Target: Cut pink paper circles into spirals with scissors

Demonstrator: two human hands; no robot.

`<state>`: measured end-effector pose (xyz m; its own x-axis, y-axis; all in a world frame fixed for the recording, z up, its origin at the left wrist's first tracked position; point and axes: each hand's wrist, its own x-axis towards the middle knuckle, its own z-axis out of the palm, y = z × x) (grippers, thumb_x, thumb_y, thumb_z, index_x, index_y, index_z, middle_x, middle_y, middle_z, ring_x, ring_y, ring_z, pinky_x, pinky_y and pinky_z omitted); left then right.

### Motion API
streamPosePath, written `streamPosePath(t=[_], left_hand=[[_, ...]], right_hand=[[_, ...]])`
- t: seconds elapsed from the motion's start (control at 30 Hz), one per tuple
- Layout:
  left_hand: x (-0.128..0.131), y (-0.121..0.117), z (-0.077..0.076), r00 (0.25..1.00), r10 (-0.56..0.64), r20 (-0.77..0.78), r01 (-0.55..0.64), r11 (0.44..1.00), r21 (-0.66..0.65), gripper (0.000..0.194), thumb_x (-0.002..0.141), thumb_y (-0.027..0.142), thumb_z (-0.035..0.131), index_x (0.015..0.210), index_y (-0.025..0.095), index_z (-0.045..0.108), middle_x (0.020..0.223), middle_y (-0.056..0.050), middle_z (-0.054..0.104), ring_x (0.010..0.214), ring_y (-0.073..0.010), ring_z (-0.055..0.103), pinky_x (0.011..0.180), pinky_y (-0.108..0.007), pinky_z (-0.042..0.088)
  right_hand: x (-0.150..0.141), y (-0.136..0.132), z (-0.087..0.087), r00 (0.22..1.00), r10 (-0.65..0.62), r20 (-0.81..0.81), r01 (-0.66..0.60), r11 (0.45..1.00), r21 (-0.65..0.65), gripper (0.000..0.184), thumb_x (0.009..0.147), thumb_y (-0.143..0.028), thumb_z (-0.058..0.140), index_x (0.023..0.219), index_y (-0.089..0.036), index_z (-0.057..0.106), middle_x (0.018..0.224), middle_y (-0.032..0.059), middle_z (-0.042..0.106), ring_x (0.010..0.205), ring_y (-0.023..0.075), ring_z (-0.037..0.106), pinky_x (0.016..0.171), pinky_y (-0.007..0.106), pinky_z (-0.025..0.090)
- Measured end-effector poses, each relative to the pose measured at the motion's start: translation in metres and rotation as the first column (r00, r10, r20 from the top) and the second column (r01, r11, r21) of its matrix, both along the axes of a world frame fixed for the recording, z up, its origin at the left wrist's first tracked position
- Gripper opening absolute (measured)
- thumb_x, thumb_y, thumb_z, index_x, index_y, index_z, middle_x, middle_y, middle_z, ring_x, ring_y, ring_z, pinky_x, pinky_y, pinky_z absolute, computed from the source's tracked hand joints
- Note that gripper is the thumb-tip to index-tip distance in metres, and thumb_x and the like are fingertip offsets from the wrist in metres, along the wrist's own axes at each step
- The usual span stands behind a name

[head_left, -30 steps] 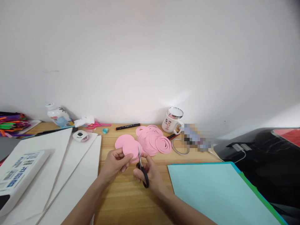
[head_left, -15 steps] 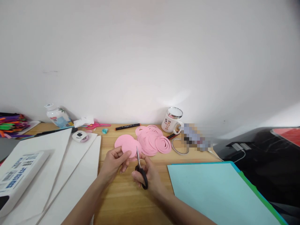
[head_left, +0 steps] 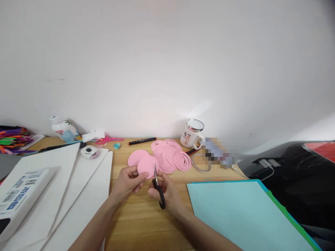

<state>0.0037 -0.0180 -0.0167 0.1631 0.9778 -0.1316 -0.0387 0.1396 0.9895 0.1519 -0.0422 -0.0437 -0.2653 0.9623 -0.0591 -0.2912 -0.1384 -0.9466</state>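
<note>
A pink paper circle [head_left: 145, 166] is pinched between the thumb and fingers of my left hand [head_left: 132, 180], raised a little over the table. In my right hand [head_left: 167, 192] is a pair of scissors [head_left: 160, 195] with black handles, its blades pointing away from me across the right part of the circle. Just behind lies another pink circle [head_left: 136, 157], partly covered by the held one. A heap of pink paper rings and discs [head_left: 167, 156] spreads to the right of it.
A black marker [head_left: 142, 141], pink scissors [head_left: 108, 139] and a white mug [head_left: 192, 134] stand or lie along the wall. White boards [head_left: 89, 195] cover the left side; light blue sheets [head_left: 235, 209] lie at the right. A grey ring [head_left: 201, 164] sits by the mug.
Both hands have shifted slightly to the right with the paper circle and the scissors. The scissors' handles look closer together now. Other things on the table stay put.
</note>
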Motion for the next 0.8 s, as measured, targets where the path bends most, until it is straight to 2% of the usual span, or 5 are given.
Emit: streamPosePath(t=[0.2,0.37,0.57,0.7,0.8], left_hand=[[-0.0003,0.0008,-0.0001,0.999,0.037,0.010,-0.037,0.999,0.003,0.030,0.062,0.033,0.073,0.054,0.014,0.051,0.035,0.008,0.046,0.028,-0.0018,0.031,0.029,-0.013,0.021],[-0.0018,0.0028,-0.0023,0.998,0.062,0.025,-0.062,0.998,-0.008,0.033,0.060,0.031,0.074,0.051,0.015,0.047,0.036,0.007,0.048,0.026,-0.0016,0.032,0.028,-0.013,0.019],[0.0000,0.0016,0.0033,0.996,0.076,0.042,-0.076,0.997,-0.007,0.037,0.061,0.034,0.074,0.050,0.014,0.045,0.036,0.007,0.048,0.026,-0.0008,0.033,0.029,-0.012,0.020],[0.0007,0.0005,0.0048,0.992,0.046,0.121,-0.045,0.999,-0.014,0.036,0.069,0.041,0.068,0.056,0.016,0.046,0.040,0.006,0.054,0.026,-0.0034,0.038,0.028,-0.013,0.024],[0.0006,0.0007,0.0021,0.990,-0.004,0.144,0.007,1.000,-0.021,0.030,0.072,0.040,0.066,0.062,0.016,0.050,0.045,0.004,0.057,0.027,-0.0053,0.042,0.028,-0.015,0.027]], right_hand=[[0.0004,0.0001,-0.0005,1.000,0.028,-0.012,-0.028,1.000,0.007,0.039,0.059,-0.032,0.075,0.086,-0.019,0.050,0.053,-0.0090,0.044,0.043,0.0063,0.038,0.041,0.018,0.030],[0.0015,0.0003,-0.0006,0.999,0.019,0.038,-0.019,1.000,-0.006,0.036,0.061,-0.031,0.071,0.087,-0.019,0.049,0.050,-0.0099,0.046,0.039,0.0057,0.040,0.039,0.017,0.032],[0.0012,-0.0006,0.0010,0.998,0.021,0.066,-0.020,1.000,-0.022,0.032,0.063,-0.031,0.067,0.086,-0.020,0.048,0.044,-0.0118,0.045,0.034,0.0063,0.040,0.035,0.017,0.031],[-0.0010,-0.0017,0.0000,0.997,0.050,0.063,-0.048,0.999,-0.020,0.033,0.063,-0.033,0.067,0.086,-0.020,0.047,0.040,-0.0128,0.042,0.031,0.0066,0.039,0.034,0.017,0.030],[-0.0033,-0.0031,-0.0029,0.996,0.050,0.075,-0.048,0.999,-0.025,0.035,0.062,-0.033,0.068,0.085,-0.020,0.045,0.042,-0.0124,0.043,0.032,0.0069,0.040,0.033,0.016,0.030]])
